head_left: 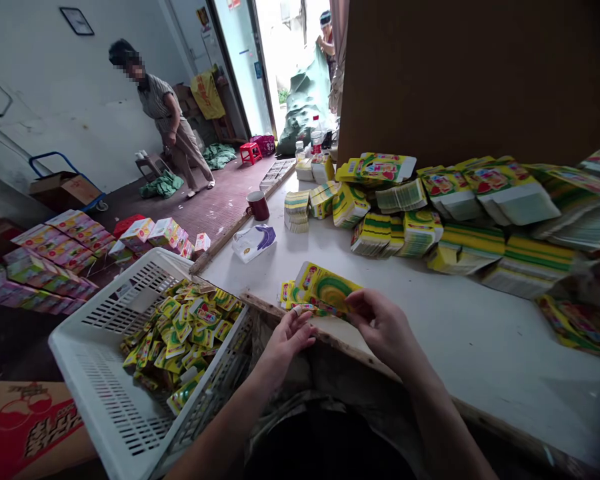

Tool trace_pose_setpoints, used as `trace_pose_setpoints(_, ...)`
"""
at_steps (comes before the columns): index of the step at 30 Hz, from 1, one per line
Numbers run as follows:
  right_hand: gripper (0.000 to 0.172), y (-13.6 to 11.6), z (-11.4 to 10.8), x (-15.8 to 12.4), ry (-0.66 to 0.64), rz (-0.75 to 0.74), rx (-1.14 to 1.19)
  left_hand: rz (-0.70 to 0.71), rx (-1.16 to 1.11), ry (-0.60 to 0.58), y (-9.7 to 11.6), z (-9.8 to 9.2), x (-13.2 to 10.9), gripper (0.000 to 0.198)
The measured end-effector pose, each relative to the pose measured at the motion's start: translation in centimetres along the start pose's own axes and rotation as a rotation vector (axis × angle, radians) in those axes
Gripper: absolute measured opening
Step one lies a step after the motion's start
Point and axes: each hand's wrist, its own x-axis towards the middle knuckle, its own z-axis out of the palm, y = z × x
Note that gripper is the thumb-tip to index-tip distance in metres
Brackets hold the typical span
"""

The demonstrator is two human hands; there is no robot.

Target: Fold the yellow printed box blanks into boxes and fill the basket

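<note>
Carton at far left (35, 427): red print, on the floor.
Pink boxes (60, 250): stacked in rows on the floor, beyond the crate.
Crate (100, 387): white, slotted walls; loose heap of small yellow packets (190, 327) inside.
Co-worker (167, 120): on foot across the room, striped top, leaning forward.
Tissue pack (255, 242): white and purple, near the table's left edge; dark red mug (257, 205) just behind it.
Left hand (287, 337): fingers loosely curled at the lower edge of the flat yellow carton (330, 283); cannot tell whether they grip it.
Flat yellow carton: tilted above the near edge of the white table (405, 300), between the two hands, more yellow pieces (289, 294) under its left end.
Right hand (380, 327): thumb and fingers pinched together on the carton's right end.
Bundled cartons (465, 247): yellow and green, rowed along the table's back, under a brown panel (480, 80).
</note>
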Motion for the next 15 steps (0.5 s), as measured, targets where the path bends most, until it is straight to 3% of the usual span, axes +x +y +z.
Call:
trace_pose_setpoints(3, 0.011, -1.2, 1.4, -0.9, -0.122, 0.007, 0.149, 0.175, -0.06, -0.064, 0.0, 0.4, -0.3, 0.06)
trace_pose_setpoints(6, 0.013, -2.3, 3.7, -1.8, -0.169, 0.007, 0.237, 0.314, -0.139, -0.026, 0.5, 0.8, -0.8, 0.064)
trace_pose_setpoints(11, 0.015, -3.7, 6.7, -3.2, -0.186, 0.014, 0.428, 0.343, -0.315, 0.033, 1.5, 0.9, -1.4, 0.056)
trace_pose_setpoints(15, 0.015, -5.1, 7.1, -3.9, -0.257, 0.049, 0.594, 0.369, -0.49, 0.063, 2.2, 1.0, -1.2, 0.043)
